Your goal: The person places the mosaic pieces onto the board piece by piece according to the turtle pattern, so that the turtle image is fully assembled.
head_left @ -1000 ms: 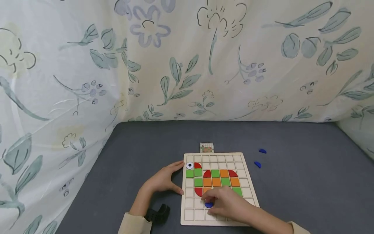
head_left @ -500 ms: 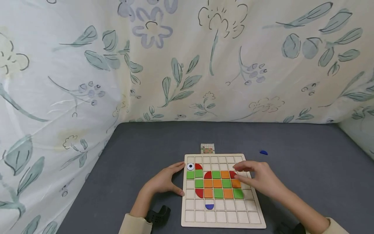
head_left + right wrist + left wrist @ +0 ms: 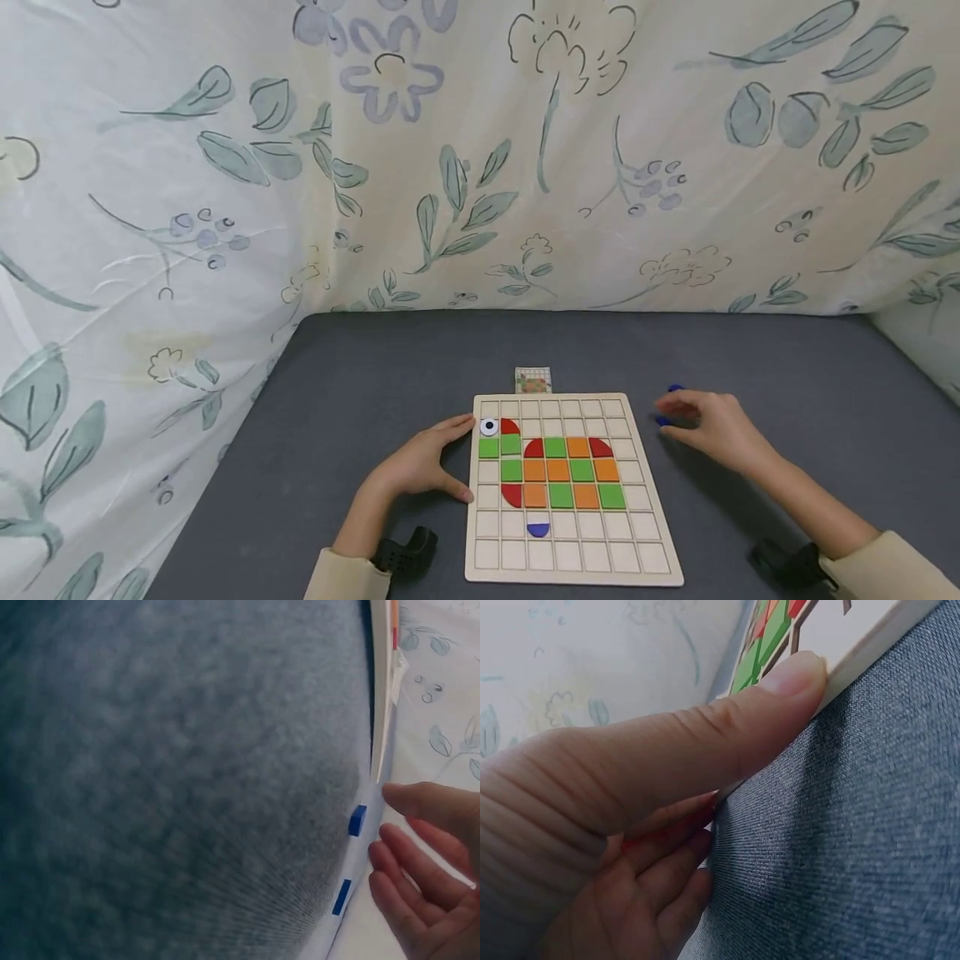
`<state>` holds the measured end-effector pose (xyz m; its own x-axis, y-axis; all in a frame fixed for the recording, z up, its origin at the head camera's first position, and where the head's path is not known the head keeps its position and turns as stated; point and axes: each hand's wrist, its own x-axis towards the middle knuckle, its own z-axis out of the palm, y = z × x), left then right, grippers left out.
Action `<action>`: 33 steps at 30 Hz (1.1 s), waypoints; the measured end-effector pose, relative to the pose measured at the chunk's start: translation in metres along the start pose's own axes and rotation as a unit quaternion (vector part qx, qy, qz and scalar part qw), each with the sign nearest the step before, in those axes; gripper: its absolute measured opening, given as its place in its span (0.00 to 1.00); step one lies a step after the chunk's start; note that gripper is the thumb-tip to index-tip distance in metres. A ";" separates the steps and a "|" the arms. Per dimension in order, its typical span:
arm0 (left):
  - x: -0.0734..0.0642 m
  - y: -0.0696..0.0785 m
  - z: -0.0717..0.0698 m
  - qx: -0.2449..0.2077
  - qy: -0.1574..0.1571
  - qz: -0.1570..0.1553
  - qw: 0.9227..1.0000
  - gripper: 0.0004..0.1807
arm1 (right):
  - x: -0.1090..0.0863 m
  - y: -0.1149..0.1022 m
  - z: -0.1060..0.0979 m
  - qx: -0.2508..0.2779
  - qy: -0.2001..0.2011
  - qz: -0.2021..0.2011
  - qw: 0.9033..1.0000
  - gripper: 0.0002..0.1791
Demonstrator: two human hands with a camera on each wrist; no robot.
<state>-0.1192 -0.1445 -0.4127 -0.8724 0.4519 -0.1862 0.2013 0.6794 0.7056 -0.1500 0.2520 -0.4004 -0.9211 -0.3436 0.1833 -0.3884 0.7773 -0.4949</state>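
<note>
A pale wooden grid board (image 3: 475, 567) lies on the table, bearing green, orange and red tiles (image 3: 560, 471), a round eye piece (image 3: 489, 427) and a blue half-circle (image 3: 537, 530). My left hand (image 3: 415, 458) rests at the board's left edge, thumb and fingers spread; the left wrist view shows the thumb (image 3: 787, 682) against the rim. Right of the board, my right hand (image 3: 716, 425) is over two loose blue half-circles, its thumb apart from its fingers. The nearer half-circle (image 3: 358, 820) shows between them; the farther one (image 3: 342, 898) lies beyond. That hand holds neither.
A small picture card (image 3: 533, 380) touches the board's far edge. Dark grey cloth covers the table (image 3: 360, 375), and a floral curtain (image 3: 465, 167) hangs behind it and along the left. Each wrist wears a black camera mount (image 3: 408, 550).
My right hand has let go of the blue half-circle on the board and moved right, across to the loose half-circles. The left hand has stayed at the board's edge.
</note>
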 end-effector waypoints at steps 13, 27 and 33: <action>0.000 0.001 0.000 -0.005 0.003 -0.007 1.000 0.56 | 0.006 0.006 0.008 -0.017 -0.013 -0.004 1.000 0.13; 0.002 -0.002 0.002 -0.001 0.006 -0.008 1.000 0.56 | 0.005 0.005 0.004 -0.007 -0.013 -0.011 1.000 0.12; 0.003 -0.003 0.002 -0.001 0.003 -0.007 1.000 0.56 | 0.003 -0.001 0.000 0.021 -0.041 -0.003 0.999 0.13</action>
<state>-0.1214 -0.1442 -0.4170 -0.8781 0.4384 -0.1915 0.1880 0.6842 0.7047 -0.1525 0.2503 -0.3996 -0.9129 -0.3912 0.1166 -0.3903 0.7527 -0.5302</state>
